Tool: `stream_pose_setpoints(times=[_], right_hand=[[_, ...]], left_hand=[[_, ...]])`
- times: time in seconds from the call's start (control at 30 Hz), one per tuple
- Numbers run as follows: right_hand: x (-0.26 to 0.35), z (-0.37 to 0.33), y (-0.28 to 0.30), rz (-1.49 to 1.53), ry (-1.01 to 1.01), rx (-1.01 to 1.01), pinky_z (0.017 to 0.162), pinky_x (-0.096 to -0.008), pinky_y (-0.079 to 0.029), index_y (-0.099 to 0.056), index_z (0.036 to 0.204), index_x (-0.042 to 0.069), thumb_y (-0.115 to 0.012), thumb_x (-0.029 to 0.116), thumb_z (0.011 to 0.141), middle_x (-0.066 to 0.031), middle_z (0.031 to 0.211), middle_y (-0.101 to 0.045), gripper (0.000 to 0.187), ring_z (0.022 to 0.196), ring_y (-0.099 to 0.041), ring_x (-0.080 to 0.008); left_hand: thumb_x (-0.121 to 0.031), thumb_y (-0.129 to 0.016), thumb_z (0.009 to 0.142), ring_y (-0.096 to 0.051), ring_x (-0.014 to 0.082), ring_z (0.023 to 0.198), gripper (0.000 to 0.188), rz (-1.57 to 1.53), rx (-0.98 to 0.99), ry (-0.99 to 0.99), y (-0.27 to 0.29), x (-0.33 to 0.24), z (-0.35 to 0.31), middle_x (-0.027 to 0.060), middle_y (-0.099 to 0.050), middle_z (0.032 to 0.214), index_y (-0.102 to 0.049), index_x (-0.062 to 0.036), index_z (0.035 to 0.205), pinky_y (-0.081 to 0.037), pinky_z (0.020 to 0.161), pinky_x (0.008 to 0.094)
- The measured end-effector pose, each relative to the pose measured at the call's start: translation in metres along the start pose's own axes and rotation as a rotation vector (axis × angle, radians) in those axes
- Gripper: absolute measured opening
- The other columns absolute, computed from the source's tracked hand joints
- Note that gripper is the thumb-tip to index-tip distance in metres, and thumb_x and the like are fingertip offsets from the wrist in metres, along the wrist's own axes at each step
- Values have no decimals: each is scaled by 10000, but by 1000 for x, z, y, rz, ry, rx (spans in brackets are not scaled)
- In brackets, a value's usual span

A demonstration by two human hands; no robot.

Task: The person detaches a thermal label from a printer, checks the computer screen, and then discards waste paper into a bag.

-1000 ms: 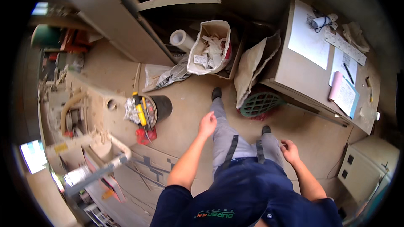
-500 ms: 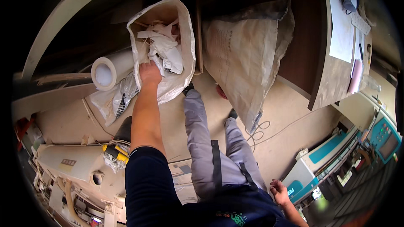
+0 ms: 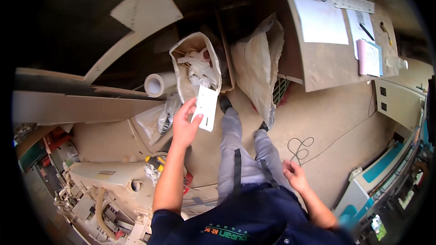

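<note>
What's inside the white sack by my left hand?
Crumpled white scraps and thin, pale strips. The bottom of the sack is hidden beneath them; the white card in your left hand covers part of its front.

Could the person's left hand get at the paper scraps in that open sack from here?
Probably yes: the sack gapes open just beyond the left hand, with no lid over the paper scraps. The white card in its grip might hinder grabbing, though.

green-orange lettering [image 3: 230, 233] on navy shirt [image 3: 263, 215], illegibly small print [image 3: 207, 120] on white card [image 3: 207, 104]
</note>
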State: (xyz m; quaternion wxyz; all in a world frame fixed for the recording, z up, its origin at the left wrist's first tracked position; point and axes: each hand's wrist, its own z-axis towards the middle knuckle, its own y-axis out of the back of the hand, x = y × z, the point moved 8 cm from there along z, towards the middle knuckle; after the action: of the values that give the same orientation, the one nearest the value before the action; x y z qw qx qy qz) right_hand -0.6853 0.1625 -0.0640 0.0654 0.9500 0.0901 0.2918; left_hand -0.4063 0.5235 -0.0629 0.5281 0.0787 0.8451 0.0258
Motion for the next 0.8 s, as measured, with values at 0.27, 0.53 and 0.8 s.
stream_pose_setpoints(times=[0.27, 0.53, 0.8], right_hand=[[253, -38, -4, 283, 614, 462, 881, -289, -448, -613, 1077, -31, -560, 250, 910, -102, 1018, -635, 331, 962, -587, -157], [262, -127, 10, 716, 597, 857, 709, -263, -452, -618, 1001, -19, -459, 442, 939, -63, 857, -631, 492, 731, -560, -119], [275, -173, 77, 914, 721, 756, 834, -291, -473, -572, 1119, -52, -484, 295, 940, -99, 990, -645, 400, 900, -610, -150]], left_hand=[[1, -647, 802, -583, 205, 947, 612, -225, 80, -699, -74, -216, -193, 72, -607, 869, -406, -71, 1360, -348, 1015, 420], [14, -637, 786, -581, 328, 1069, 626, -145, 113, -982, -149, -270, -291, 51, -621, 737, -416, -125, 1356, -181, 1108, 491], [36, -609, 791, -567, 289, 1072, 686, -127, 204, -1009, -202, -271, -309, 70, -629, 790, -317, -74, 1402, -194, 1093, 499]])
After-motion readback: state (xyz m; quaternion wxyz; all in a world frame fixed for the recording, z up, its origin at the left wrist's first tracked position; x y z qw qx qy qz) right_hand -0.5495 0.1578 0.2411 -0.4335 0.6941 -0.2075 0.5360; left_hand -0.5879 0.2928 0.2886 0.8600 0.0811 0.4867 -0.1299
